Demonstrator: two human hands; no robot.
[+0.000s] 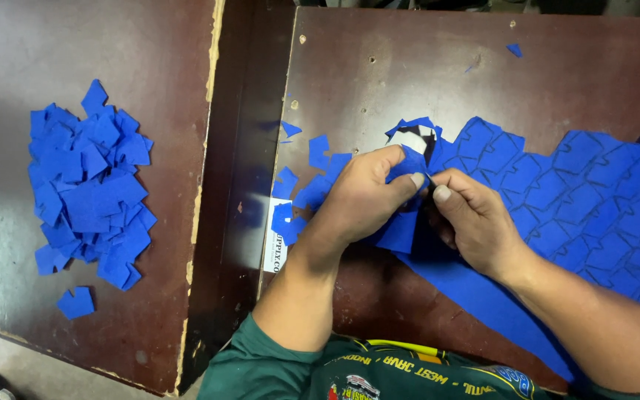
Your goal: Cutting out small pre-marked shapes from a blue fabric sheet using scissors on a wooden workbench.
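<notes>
Both hands meet over the near middle of the dark brown table (527, 67), working at the edge of a big blue die-cut sheet (594, 200) that spreads from the centre out to the right edge of the view. The left hand (361, 200) is closed in a pinch, thumb and forefinger pressed on a small blue cut piece (409, 161) at the sheet's left margin; the piece sits right at the fingertips, partly hidden under them, touching the rest of the sheet. The right hand (472, 218) comes in from the other side, thumb tip just beside the left thumb, its fingers curled down onto the sheet and closed on the blue material there; how much it actually clamps I cannot tell, since the fingers fold under. Just above the two thumbs the sheet has a ragged opening where something white and black (416, 137) shows through. A few loose blue pieces (312, 181) lie scattered left of the left hand, near the table's left edge, over a white label (279, 244). Well apart, across a dark gap, a second brown board (150, 44) carries a heap of blue pieces (87, 181), with one stray piece (75, 302) lying just below the heap
</notes>
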